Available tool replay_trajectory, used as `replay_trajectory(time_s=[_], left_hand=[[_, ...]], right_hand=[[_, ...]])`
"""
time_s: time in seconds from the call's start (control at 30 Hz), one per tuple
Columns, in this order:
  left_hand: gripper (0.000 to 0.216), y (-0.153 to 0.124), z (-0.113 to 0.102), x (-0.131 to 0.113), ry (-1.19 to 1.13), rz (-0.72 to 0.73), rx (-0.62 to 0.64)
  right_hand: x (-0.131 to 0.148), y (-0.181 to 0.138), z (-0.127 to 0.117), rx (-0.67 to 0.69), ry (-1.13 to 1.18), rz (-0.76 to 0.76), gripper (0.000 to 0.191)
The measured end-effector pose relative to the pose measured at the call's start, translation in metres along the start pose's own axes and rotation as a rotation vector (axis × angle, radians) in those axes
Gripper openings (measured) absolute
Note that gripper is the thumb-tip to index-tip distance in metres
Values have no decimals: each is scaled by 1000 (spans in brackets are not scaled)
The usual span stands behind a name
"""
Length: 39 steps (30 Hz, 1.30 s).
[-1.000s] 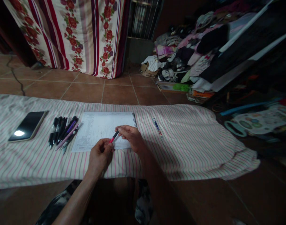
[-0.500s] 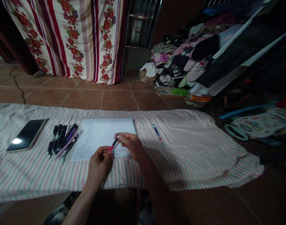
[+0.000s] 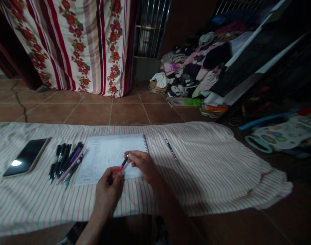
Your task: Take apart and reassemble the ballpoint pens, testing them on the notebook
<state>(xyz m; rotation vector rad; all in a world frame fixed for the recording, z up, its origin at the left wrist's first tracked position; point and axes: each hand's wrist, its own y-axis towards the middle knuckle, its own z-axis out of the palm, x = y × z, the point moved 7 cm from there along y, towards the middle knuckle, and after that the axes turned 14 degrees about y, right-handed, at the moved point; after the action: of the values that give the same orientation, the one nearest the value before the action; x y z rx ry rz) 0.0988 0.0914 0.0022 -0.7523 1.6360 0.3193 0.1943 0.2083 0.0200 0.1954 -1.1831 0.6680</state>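
A pink and black pen (image 3: 123,164) is held slantwise between my two hands, above the lower part of a spiral notebook (image 3: 104,149). My left hand (image 3: 110,180) pinches its pink end. The fingertips of my right hand (image 3: 140,162) close on its black tip end. Faint lines and print show on the notebook's page, too blurred to read. Left of the notebook lies a bunch of several pens (image 3: 67,161), mostly black, with purple ones among them. A blue and white pen (image 3: 170,149) lies alone to the right of the notebook.
A phone (image 3: 26,158) lies face up at the left on the striped cloth (image 3: 211,170). Beyond the cloth are a tiled floor (image 3: 94,110), a flowered curtain (image 3: 91,44) and a heap of clothes (image 3: 196,64). A pale plastic object (image 3: 285,134) stands at the right.
The view has tilted up slightly, so the things on the cloth appear lower. Both hands keep nearly the same hold on the pink and black pen.
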Motion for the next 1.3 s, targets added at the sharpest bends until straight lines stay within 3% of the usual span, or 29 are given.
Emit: replay_trajectory(time_s=[0.6, 1.07, 1.17, 1.3], left_hand=[[28, -1, -7, -3, 301, 118, -81], [24, -2, -8, -5, 337, 138, -130], [25, -3, -7, -6, 276, 125, -119], [41, -7, 5, -4, -47, 39, 33]], right_hand=[[-5, 1, 1, -10, 18, -8, 32], [-7, -5, 13, 55, 34, 48, 29], [-8, -4, 12, 39, 29, 34, 29], [-4, 3, -5, -100, 97, -12, 39]])
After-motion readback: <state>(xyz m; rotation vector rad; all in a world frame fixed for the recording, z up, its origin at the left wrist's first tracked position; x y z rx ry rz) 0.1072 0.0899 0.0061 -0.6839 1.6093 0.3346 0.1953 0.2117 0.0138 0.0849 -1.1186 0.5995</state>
